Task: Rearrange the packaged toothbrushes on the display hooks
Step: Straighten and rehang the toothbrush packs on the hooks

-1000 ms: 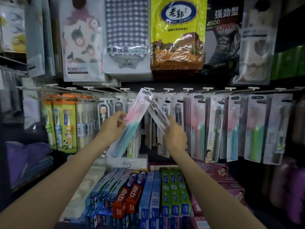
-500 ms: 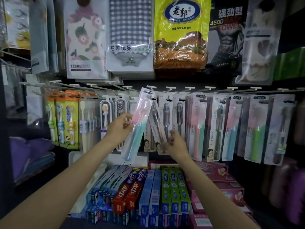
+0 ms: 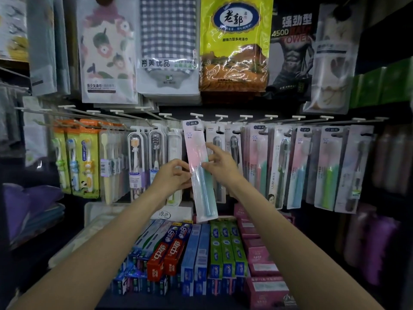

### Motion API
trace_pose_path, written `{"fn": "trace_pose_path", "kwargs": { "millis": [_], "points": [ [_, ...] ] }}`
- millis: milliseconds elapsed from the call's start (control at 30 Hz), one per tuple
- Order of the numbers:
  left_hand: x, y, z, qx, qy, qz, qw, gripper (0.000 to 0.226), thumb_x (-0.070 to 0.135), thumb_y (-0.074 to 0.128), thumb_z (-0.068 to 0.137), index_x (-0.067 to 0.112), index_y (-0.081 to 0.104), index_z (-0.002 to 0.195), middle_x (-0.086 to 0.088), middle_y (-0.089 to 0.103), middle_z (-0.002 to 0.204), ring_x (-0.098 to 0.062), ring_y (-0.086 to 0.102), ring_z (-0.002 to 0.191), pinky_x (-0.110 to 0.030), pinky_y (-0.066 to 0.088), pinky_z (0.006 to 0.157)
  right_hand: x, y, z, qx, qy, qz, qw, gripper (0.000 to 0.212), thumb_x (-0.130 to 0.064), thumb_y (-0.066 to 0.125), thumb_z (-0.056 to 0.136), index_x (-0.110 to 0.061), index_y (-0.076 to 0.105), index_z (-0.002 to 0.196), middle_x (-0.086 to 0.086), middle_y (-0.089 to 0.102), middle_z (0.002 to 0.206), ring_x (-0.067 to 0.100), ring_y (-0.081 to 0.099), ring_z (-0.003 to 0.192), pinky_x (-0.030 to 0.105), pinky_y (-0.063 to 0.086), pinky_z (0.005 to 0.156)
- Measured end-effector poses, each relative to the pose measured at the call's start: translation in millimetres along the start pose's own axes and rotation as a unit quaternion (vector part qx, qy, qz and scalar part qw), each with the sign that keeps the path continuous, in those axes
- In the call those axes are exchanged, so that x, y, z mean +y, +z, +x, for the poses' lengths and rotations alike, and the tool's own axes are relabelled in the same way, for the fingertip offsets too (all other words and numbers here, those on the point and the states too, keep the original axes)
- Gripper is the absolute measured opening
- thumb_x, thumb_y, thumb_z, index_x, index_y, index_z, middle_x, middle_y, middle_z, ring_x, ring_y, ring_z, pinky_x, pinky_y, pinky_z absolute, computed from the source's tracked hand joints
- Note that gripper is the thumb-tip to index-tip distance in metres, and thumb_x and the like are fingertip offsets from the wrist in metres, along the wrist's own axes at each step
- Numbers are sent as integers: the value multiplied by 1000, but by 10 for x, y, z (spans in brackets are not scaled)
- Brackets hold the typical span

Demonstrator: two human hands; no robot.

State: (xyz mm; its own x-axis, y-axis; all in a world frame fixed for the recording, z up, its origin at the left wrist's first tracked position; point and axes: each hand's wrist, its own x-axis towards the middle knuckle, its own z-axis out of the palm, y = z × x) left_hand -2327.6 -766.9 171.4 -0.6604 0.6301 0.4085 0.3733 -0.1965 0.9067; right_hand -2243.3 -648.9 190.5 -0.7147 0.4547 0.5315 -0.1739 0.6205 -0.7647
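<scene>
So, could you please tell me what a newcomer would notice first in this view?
Probably the pink-and-teal packaged toothbrush at centre, pinched between the left hand and right hand in front of the display hooks. Next, the bright yellow bath-towel pack hanging top centre, and the red toothpaste boxes lying on the shelf below.

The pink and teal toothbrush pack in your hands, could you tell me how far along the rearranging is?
Done: most hooks already carry neat rows, like the pink packs to the right. In hand: the left hand and right hand pinch the pink and teal toothbrush pack, its top near a hook. Left: whether its hole is on the hook I cannot tell.
</scene>
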Motion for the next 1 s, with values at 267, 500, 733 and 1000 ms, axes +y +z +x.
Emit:
{"fn": "trace_pose_path", "kwargs": {
  "millis": [267,500,733,1000],
  "points": [
    [-75,251,77,-8,-41,-71,997,10,-2,56,88,7,52,91,-13,60,93,-19,64,78,-17,56,64,-87,-160,17,-12,-31,-222,974,60,-5,50,94,-21,26,146,10,49,132,25,52,112,31,40,100],
    [-84,455,156,-3,-52,-120,991,12,-5,54,88,6,50,87,-21,59,105,-23,64,85,-23,56,69,-169,-241,77,-30,-58,-340,938,60,-1,46,94,-15,23,147,20,48,131,32,50,116,36,39,99],
    [-11,440,191,-5,-76,-115,990,6,-1,52,91,2,52,85,-16,63,87,-21,64,73,-21,57,62,-189,-203,116,-53,-76,-366,926,61,0,47,91,-17,27,146,20,49,131,32,49,118,34,39,97],
    [-113,301,137,0,-8,15,1000,10,3,56,89,8,51,81,-15,65,84,-18,67,67,-24,56,60,-58,-109,-54,4,-39,-156,987,57,7,46,89,-18,39,140,8,50,132,24,49,118,30,41,96]
  ]
}}
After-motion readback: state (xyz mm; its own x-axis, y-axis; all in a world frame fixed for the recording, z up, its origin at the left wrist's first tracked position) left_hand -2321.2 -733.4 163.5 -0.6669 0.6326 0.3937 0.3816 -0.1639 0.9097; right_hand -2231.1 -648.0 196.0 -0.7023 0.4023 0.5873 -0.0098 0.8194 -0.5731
